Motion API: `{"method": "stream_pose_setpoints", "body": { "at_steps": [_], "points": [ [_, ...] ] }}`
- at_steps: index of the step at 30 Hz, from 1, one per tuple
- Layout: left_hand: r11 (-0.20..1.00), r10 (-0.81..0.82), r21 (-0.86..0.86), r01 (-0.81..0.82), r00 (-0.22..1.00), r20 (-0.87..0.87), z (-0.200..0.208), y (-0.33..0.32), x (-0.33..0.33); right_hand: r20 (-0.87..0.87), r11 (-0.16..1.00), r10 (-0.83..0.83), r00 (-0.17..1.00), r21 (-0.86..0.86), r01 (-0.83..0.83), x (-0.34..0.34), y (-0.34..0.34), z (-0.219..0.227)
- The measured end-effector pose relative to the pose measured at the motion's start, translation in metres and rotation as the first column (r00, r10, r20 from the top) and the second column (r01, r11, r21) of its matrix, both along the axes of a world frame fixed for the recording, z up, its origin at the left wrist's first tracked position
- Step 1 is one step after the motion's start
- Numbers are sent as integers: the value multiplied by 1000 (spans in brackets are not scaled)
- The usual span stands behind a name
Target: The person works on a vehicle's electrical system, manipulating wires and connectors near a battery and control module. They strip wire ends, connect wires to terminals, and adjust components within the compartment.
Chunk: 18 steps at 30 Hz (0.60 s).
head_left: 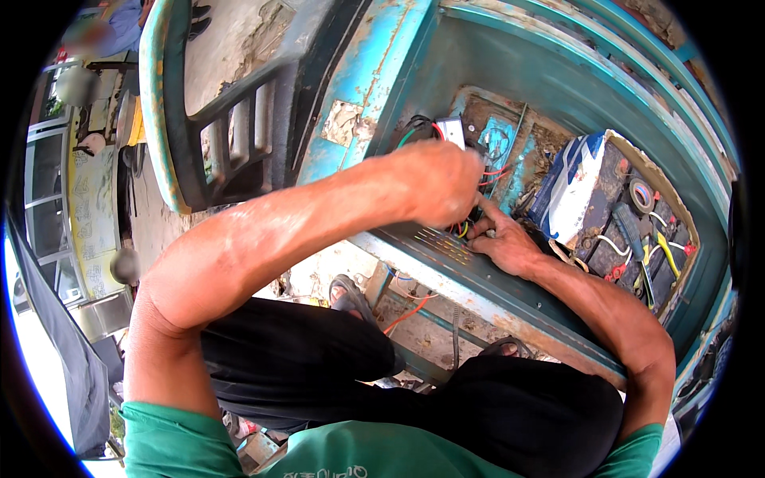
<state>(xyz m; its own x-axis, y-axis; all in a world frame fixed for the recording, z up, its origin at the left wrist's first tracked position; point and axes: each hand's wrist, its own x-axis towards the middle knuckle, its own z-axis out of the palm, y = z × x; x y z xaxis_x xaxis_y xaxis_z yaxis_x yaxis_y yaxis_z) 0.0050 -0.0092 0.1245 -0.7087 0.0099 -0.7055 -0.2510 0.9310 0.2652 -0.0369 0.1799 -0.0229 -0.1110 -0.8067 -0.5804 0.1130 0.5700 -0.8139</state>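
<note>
My left hand (448, 185), somewhat blurred, is closed like a fist over the wiring inside a teal metal compartment (478, 44). Its fingertips are hidden, so what it grips does not show. Just right of it, my right hand (510, 245) has its fingers bent together at the wires, and the piece between them is too covered to make out. Yellow and red wires (461, 230) come out below the two hands. Thin red wires (496, 174) run behind them, beside a small silver-white box (452, 131).
At the right stands a blue-and-white carton (567, 190) of dark batteries. On these lie a tape roll (642, 195), a grey-handled tool (628, 229) and a yellow-handled tool (668, 253). A rusty metal edge (510, 312) crosses before my knees; a slotted black panel (239, 131) is at left.
</note>
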Motion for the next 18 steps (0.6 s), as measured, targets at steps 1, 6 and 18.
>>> {"method": "stream_pose_setpoints", "body": {
  "at_steps": [1, 6, 18],
  "points": [
    [1000, 11, -12, -12, 998, -60, -6, -1, -16, -9, 1000, 8, 1000, 7, -8, -1, 1, -1],
    [935, 240, -234, -267, 961, -138, -28, -1, -100, -62, 998, 39, 997, -40, -41, 1, 0, -7],
    [957, 280, 39, -286, 953, 118, -222, -22, -116, 7, 998, 56, 998, -4, -56, -6, 4, 0]
  ]
}}
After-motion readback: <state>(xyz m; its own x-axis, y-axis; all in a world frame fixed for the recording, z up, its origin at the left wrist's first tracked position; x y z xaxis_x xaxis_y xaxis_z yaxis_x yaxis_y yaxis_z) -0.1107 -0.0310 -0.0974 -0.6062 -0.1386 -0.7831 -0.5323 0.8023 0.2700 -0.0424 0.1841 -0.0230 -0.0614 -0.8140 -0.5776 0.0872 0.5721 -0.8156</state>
